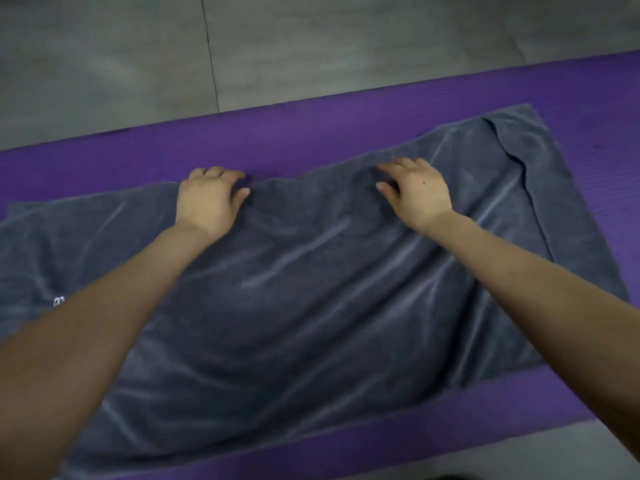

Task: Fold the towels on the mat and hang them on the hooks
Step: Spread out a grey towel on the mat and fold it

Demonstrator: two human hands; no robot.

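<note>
Grey towel [311,289] spread lengthwise on purple mat [311,133], lightly rumpled — far edge wavy, crease near right end

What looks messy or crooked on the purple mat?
The grey towel is wrinkled, its right end is folded over itself, and its far edge waves where the left hand and right hand hold it.

One grey towel [311,289], one purple mat [311,133], two hands: left hand [207,199], right hand [419,192].

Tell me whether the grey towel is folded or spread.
Grey towel: spread, wrinkled, along the purple mat; only its right end shows an overlapped layer.
</note>
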